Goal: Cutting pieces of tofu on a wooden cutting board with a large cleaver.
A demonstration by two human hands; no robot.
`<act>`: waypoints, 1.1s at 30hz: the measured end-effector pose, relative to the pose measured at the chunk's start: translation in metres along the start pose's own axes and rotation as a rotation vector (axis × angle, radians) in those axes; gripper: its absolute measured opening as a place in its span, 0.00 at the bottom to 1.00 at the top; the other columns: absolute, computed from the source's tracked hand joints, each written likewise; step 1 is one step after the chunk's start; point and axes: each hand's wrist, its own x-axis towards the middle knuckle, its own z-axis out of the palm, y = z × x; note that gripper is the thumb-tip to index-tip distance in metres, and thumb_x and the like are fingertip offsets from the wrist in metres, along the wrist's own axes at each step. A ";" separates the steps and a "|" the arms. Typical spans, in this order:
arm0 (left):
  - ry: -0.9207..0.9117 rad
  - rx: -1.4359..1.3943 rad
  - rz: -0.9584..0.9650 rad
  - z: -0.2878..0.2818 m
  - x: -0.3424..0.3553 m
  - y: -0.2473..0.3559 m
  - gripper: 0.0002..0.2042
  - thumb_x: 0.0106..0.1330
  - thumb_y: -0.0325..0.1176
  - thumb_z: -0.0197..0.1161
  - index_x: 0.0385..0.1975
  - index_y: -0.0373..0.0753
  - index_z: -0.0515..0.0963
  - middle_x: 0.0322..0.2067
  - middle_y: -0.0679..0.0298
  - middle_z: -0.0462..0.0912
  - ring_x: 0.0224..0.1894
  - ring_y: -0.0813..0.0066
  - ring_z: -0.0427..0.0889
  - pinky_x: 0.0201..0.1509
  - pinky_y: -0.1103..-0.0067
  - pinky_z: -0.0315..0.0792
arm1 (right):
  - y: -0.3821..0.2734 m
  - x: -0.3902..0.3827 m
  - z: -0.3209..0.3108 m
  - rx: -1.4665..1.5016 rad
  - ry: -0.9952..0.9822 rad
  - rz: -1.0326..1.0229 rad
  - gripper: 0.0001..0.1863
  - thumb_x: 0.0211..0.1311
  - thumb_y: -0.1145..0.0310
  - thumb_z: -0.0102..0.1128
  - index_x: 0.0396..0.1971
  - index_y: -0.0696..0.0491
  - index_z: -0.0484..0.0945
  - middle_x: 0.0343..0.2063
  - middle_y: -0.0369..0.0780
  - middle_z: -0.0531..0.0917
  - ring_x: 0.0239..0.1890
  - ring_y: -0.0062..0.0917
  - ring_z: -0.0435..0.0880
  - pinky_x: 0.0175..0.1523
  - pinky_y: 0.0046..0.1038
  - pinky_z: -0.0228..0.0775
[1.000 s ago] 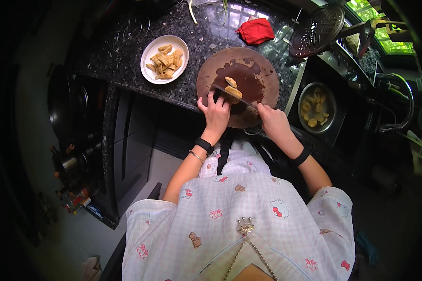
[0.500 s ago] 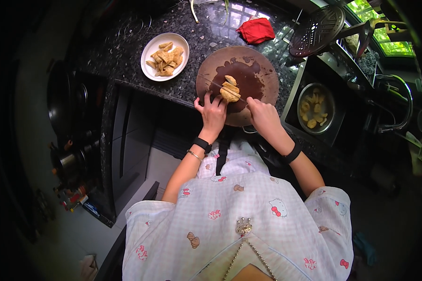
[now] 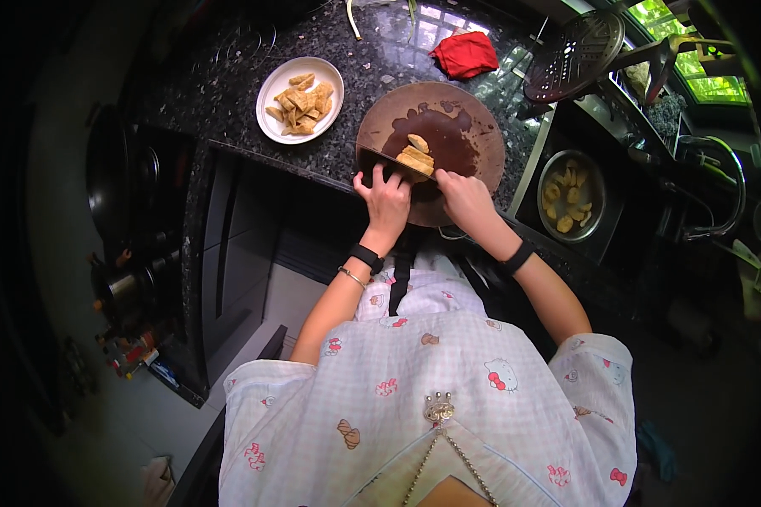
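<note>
On a round brown chopping board [image 3: 473, 186], wet and dark in its middle, lies a golden-brown piece of food, which looks like fried tofu [image 3: 415, 159], with cut slices at its far end. A knife [image 3: 387, 159] with a broad dark blade lies across the food, tilted so that its flat side shows. My right hand [image 3: 467, 201] is closed round the handle, at the blade's right end. My left hand [image 3: 386, 204] holds the near part of the tofu with bent fingers, close to the blade. The blade hides part of the tofu and some fingertips.
A white plate [image 3: 264, 108] of cut golden pieces stands left on the speckled dark counter [image 3: 216, 110]. Behind the board lies a red cloth [image 3: 465, 55]. To the right, a metal bowl [image 3: 601, 211] holds more pieces in liquid, near a tap [image 3: 740, 182].
The knife blade has turned from edge-on to showing its broad side, and has come nearer to me over the tofu. My right hand has shifted slightly left and nearer the food.
</note>
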 end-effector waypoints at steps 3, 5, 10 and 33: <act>-0.004 -0.013 0.010 -0.003 0.000 0.001 0.04 0.52 0.29 0.58 0.26 0.42 0.79 0.37 0.66 0.77 0.52 0.59 0.67 0.54 0.50 0.52 | -0.002 0.008 0.002 0.025 0.033 0.013 0.05 0.47 0.77 0.53 0.27 0.58 0.70 0.22 0.45 0.79 0.25 0.40 0.81 0.30 0.37 0.74; -0.028 -0.003 0.016 -0.004 0.001 -0.005 0.03 0.52 0.29 0.59 0.26 0.41 0.79 0.37 0.66 0.77 0.52 0.59 0.68 0.54 0.51 0.53 | -0.001 0.007 -0.007 0.132 0.052 0.095 0.06 0.47 0.76 0.53 0.28 0.58 0.71 0.21 0.47 0.79 0.27 0.42 0.80 0.31 0.40 0.73; -0.155 -0.189 0.145 -0.013 0.024 -0.014 0.16 0.45 0.28 0.68 0.35 0.37 0.75 0.42 0.59 0.74 0.50 0.59 0.69 0.52 0.67 0.62 | 0.054 -0.028 -0.037 0.882 -0.045 0.334 0.08 0.61 0.70 0.55 0.29 0.59 0.70 0.14 0.35 0.73 0.13 0.23 0.72 0.18 0.26 0.62; -0.527 -0.485 0.320 -0.027 0.094 -0.043 0.29 0.38 0.21 0.66 0.47 0.35 0.70 0.47 0.57 0.68 0.49 0.55 0.68 0.55 0.70 0.67 | 0.094 -0.009 -0.036 1.420 -0.858 0.660 0.05 0.62 0.69 0.55 0.36 0.53 0.73 0.15 0.34 0.73 0.08 0.11 0.62 0.12 0.17 0.55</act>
